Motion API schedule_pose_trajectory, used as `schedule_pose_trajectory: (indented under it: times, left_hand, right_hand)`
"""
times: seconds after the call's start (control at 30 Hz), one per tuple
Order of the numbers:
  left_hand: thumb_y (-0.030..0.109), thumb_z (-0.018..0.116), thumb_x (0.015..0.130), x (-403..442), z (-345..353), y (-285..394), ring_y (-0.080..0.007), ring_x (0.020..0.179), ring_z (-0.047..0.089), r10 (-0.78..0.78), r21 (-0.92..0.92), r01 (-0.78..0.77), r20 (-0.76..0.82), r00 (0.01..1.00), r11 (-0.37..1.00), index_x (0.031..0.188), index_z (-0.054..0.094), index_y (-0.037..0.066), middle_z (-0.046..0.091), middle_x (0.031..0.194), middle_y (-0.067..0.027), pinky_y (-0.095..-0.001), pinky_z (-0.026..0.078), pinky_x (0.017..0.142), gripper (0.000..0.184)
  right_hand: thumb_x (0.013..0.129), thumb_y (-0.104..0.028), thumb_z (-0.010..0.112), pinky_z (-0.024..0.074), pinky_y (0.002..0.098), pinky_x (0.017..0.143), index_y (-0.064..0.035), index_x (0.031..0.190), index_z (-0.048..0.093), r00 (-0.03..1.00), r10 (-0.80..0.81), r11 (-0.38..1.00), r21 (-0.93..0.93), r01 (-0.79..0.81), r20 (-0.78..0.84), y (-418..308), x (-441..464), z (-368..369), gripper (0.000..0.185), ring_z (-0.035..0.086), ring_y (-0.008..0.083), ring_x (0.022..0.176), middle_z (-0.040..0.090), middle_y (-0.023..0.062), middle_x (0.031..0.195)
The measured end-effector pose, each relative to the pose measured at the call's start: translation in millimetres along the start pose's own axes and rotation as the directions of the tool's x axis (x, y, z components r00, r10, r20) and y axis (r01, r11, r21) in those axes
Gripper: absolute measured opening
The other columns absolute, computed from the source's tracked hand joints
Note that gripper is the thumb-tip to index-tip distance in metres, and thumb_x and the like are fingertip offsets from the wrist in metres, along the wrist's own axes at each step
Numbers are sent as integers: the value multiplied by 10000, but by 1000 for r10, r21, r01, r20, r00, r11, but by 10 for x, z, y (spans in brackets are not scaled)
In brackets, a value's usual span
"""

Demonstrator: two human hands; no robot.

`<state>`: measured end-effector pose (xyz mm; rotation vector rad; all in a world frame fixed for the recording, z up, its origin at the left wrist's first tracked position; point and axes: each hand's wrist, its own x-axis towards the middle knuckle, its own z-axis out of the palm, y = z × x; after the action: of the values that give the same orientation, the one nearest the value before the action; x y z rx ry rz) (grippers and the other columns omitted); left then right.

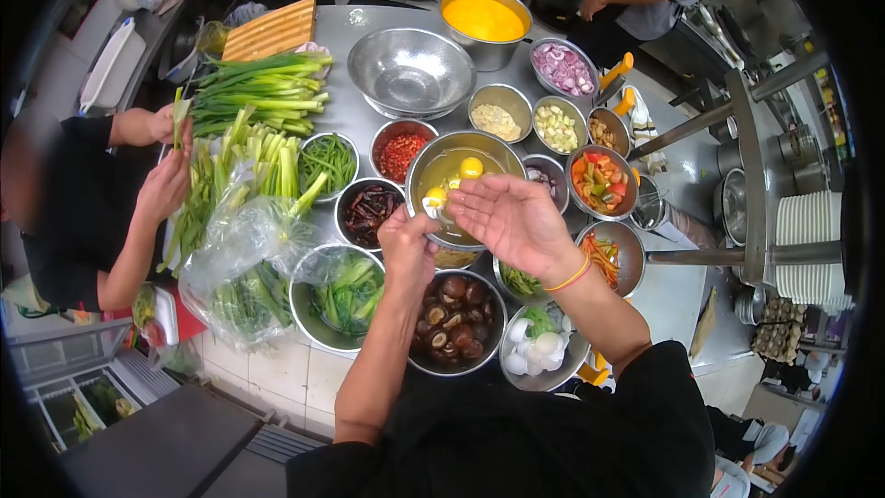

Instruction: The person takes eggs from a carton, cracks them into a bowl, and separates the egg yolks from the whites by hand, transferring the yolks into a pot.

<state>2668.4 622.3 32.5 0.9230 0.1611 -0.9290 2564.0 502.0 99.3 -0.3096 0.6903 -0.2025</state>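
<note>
A steel bowl (412,162) with raw eggs stands in the middle, yellow yolks (471,168) showing in clear egg white. My left hand (408,244) is closed at its near-left rim, thumb and fingers on the edge. Over the bowl's near-right side, my right hand (512,226) is spread with the palm up and fingers stretched out; I see nothing held in it. A yellow-orange band circles that wrist. Below my hands are a bowl of soaked mushrooms (458,318) and a bowl of white eggs or eggshells (535,350) with some green; I cannot tell which.
Around stand bowls of chopped red chili (402,157), dried chilies (362,212), sliced onion (563,68) and leafy greens (348,295). A pot of yellow liquid (483,17) is at the back. At left a co-worker's hands (166,175) handle scallions (258,92). A metal rack (749,175) rises at right.
</note>
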Motion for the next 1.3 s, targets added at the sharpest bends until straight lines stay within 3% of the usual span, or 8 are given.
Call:
schedule_pose_trajectory:
  times: [0.1,0.2,0.4,0.5,0.8,1.0,1.1,1.3]
  left_hand:
    - [-79,551,718,-27,-5,-19,-85,461,482,13,-2,-13,6,1000,1000,831,619,-14,610,688,-50,-204,370,416,147]
    - [-83,556,713,-81,28,2,-87,456,480,13,-5,-13,-2,1000,1000,814,618,-11,606,677,-48,-204,369,416,138]
    - [-90,556,703,-96,7,-12,-90,450,475,30,27,-31,11,999,999,777,595,0,595,669,-42,-208,366,410,123]
    - [-91,553,699,-107,17,1,-90,448,472,36,36,-36,0,999,999,769,589,2,590,666,-41,-209,365,408,123]
    - [-88,534,704,-114,83,33,-87,452,465,62,14,-63,39,997,998,763,585,5,579,662,-36,-212,371,415,121]
    - [-66,542,708,-6,46,-2,-96,449,453,49,23,-49,3,999,999,761,583,4,572,654,-46,-224,386,423,96]
    - [-54,505,702,-42,176,59,-88,443,419,47,64,-47,1,999,997,804,563,21,543,659,-12,-215,369,419,140]
    - [-52,506,704,126,213,12,-127,435,421,35,32,-37,54,998,999,826,549,-13,543,655,-56,-294,439,431,136]
  right_hand:
    - [838,-253,636,403,349,994,-7,1065,531,999,-4,999,-46,6,36,68,30,12,352,507,228,1056,525,128,1120]
    - [840,-267,634,382,354,1010,-11,1080,520,1000,-17,999,-44,17,8,125,107,2,369,477,224,1072,487,122,1131]
    - [876,-214,575,453,380,952,-1,1045,543,996,-35,998,51,39,-87,166,272,56,273,546,248,996,559,129,1107]
    - [871,-283,579,416,385,967,-19,1117,503,1000,-21,1000,17,21,12,156,394,-8,369,500,231,1015,495,112,1114]
    - [899,-228,532,453,393,927,-11,1070,543,998,-58,988,144,63,-39,176,468,197,277,553,254,985,561,121,1059]
    - [916,-176,498,485,418,931,57,1102,566,972,-8,982,183,-37,236,1,377,190,306,587,307,991,612,171,1046]
    - [920,-210,475,493,400,919,52,1086,590,948,-19,991,131,-24,318,-198,142,407,330,602,302,989,623,184,1051]
    - [946,-223,435,451,447,1009,126,1148,520,914,-65,995,92,30,401,-628,-187,810,412,566,347,1101,588,246,1122]
